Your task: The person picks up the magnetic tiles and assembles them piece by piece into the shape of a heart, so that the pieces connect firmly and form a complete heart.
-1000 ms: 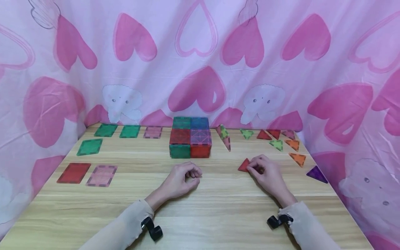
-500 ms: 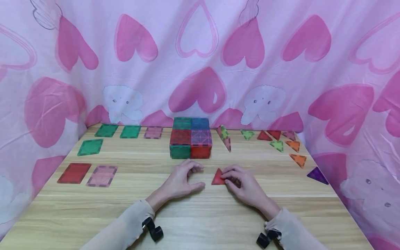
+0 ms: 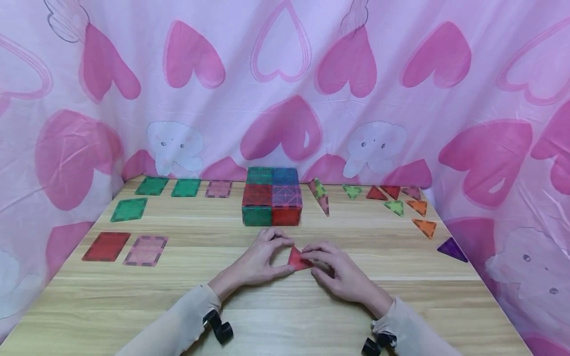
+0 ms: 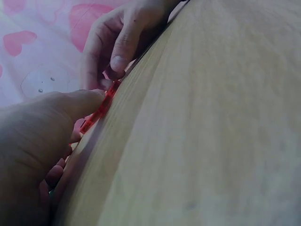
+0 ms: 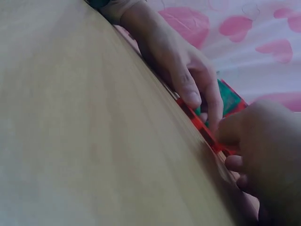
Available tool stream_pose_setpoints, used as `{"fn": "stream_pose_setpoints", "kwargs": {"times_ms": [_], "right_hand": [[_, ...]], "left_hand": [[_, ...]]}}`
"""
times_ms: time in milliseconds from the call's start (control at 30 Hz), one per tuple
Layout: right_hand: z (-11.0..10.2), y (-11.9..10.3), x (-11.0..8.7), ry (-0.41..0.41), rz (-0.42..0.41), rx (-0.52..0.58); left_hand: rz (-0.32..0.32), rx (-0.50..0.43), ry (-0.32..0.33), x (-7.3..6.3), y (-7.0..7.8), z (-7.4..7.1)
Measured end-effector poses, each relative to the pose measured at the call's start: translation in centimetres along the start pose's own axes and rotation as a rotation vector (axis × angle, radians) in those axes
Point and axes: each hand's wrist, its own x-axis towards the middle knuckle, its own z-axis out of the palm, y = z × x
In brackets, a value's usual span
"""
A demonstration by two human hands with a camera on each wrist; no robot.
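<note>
A red triangular magnetic tile [image 3: 298, 259] is between the two hands, close over the wooden table. My right hand [image 3: 349, 272] holds it from the right, index finger lying over its face and thumb low at its right corner. From the other side, my left hand [image 3: 256, 259] has its thumb at the lower left corner and its index finger by the top point. In the left wrist view, the left thumb overlaps the red tile's edge [image 4: 101, 110]. The right wrist view shows the tile's edge [image 5: 200, 125] running between both hands' fingertips.
Behind the hands stands a block of coloured magnetic tiles [image 3: 271, 198]. Square tiles, including a red square [image 3: 107, 246] and a pink square [image 3: 145, 250], lie at left. Several triangles, such as a purple triangle [image 3: 451, 249], lie right. A pink heart curtain [image 3: 280, 123] hangs behind.
My right hand has brought the red triangle leftward and nearer, up to my left hand. The left hand's fingers have spread from a curl and now meet the tile.
</note>
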Motion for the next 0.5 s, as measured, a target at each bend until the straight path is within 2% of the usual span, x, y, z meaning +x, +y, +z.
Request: {"fn": "stream_pose_setpoints", "kwargs": {"times_ms": [167, 267, 333, 400, 500], "right_hand": [[-0.8, 1.3, -0.8, 0.159, 0.078, 0.108], [-2.1, 2.3, -1.5, 0.268, 0.126, 0.121], [-3.3, 3.1, -2.1, 0.356, 0.150, 0.104], [-4.7, 4.1, -3.0, 0.459, 0.198, 0.043], [-7.2, 5.7, -4.6, 0.620, 0.290, -0.036]], "left_hand": [[-0.002, -0.045, 0.000, -0.1, 0.0, 0.0], [0.017, -0.126, 0.008, -0.1, -0.2, 0.0], [0.027, -0.194, 0.012, -0.1, -0.3, 0.0], [0.027, -0.247, 0.015, -0.1, -0.4, -0.1], [0.024, -0.261, 0.027, -0.1, -0.4, -0.1]]}}
